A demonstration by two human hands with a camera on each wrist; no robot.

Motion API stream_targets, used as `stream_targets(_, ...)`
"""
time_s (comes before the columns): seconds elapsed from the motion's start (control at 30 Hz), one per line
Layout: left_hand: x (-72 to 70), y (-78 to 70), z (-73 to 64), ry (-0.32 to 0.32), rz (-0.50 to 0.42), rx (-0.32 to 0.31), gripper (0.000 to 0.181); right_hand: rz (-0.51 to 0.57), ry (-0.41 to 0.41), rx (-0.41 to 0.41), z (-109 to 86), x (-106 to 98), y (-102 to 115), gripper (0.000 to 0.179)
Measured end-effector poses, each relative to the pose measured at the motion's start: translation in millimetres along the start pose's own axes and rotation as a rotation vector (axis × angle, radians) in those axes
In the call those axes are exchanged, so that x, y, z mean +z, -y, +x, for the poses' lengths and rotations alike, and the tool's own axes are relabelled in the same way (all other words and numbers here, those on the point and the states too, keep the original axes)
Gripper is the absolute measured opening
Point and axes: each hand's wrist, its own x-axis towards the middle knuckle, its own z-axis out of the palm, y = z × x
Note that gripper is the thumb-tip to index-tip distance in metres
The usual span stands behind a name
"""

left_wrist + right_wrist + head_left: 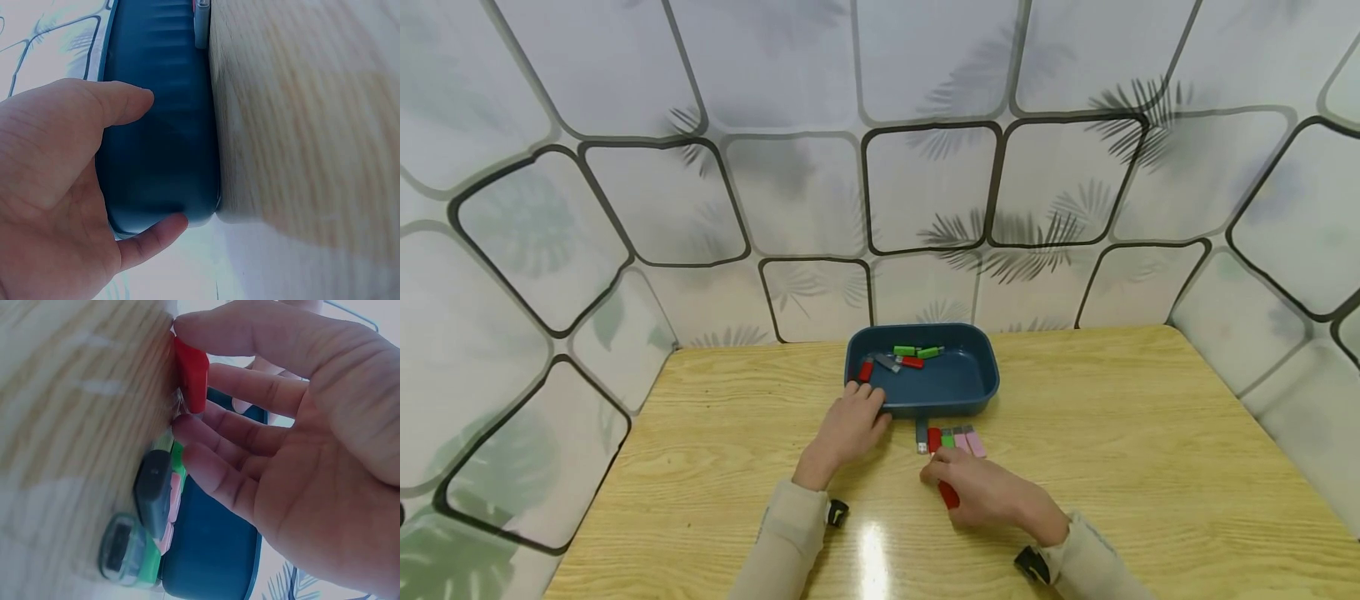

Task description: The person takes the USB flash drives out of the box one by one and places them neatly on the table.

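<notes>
My right hand (988, 492) is low over the table, pinching a red USB stick (192, 375) between thumb and fingers. In the head view that stick's red end shows below the fingers. My left hand (850, 425) holds the front left corner of a blue bin (936, 408), fingers over the rim and thumb against the front wall (162, 125). Between bin and right hand lies a row of USB sticks: a grey one (922, 435), a red one (934, 439), a green one (947, 439) and two pink ones (975, 442), side by side.
Inside the bin lie several more USB sticks, green (928, 352), red (913, 362) and grey (887, 363). A dark stick (154, 490) and a green one with a clear end (128, 550) show beside the right fingers. A patterned curtain (805, 200) stands behind the wooden table (737, 450).
</notes>
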Motion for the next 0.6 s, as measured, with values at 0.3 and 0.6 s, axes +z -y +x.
stream_targets(0.3,0.9,0.9,0.2,-0.017,-0.007,0.01,0.016,-0.033,-0.029,0.0,-0.8,-0.8,-2.0,0.042)
stream_targets(0.6,-1.2,-0.4,-0.3,0.01,0.0,-0.007,0.018,-0.061,-0.065,-0.003,-4.8,1.1,-6.8,0.04)
